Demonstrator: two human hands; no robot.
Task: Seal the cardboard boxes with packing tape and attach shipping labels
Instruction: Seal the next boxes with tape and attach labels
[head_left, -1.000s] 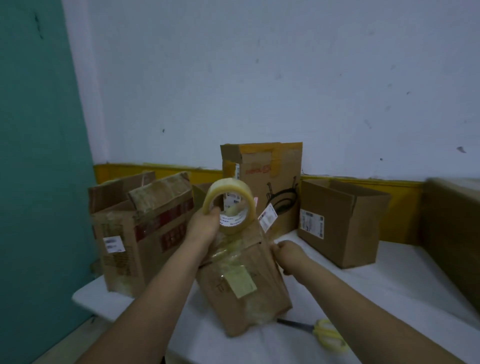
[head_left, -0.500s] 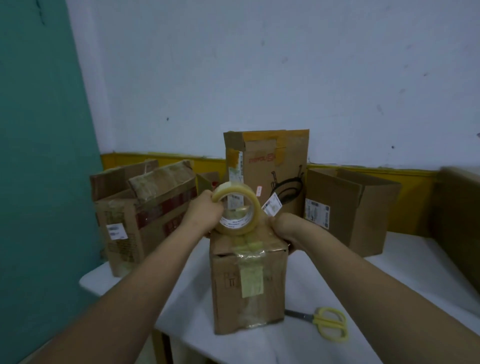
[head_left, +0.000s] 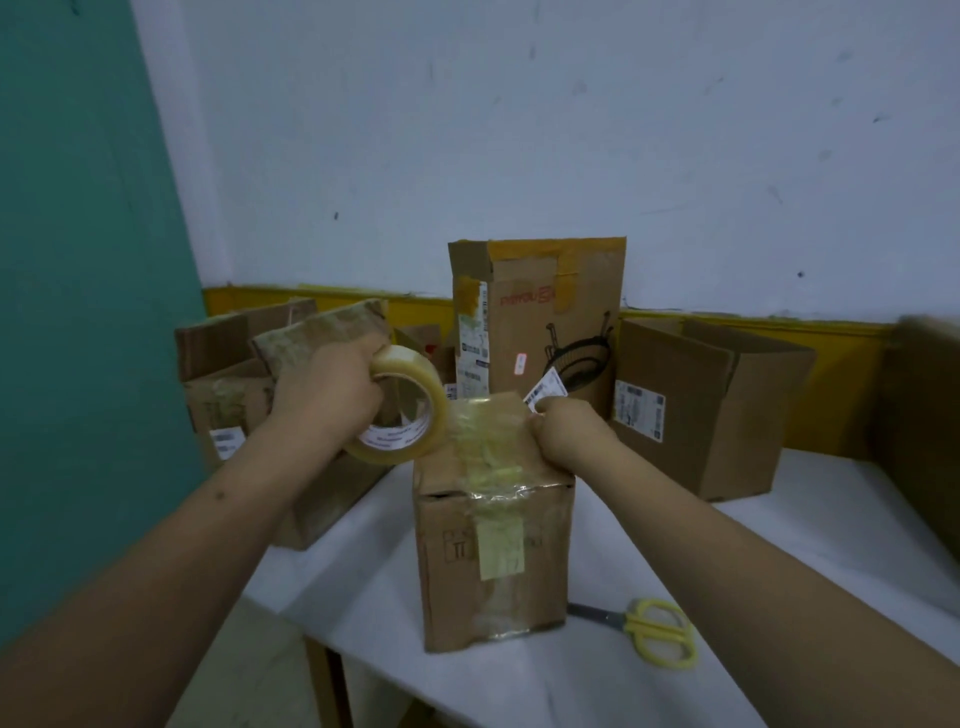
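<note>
A small brown cardboard box (head_left: 493, 556) stands upright near the front edge of the white table (head_left: 779, 545). Its top is covered with glossy clear tape and a yellowish strip runs down its front. My left hand (head_left: 330, 400) grips a roll of clear packing tape (head_left: 410, 415), held at the box's top left corner. My right hand (head_left: 563, 431) is curled over the top right edge of the box, with a small white label sticking up just behind its fingers.
Yellow-handled scissors (head_left: 649, 629) lie on the table right of the box. A tall printed box (head_left: 540, 332) stands behind, an open box (head_left: 696, 405) at the right, taped boxes (head_left: 244, 395) at the left. A teal wall panel is far left.
The box went from tilted to standing upright. My left hand has carried the tape roll from above the box to its top left side; my right hand stays on the top right edge.
</note>
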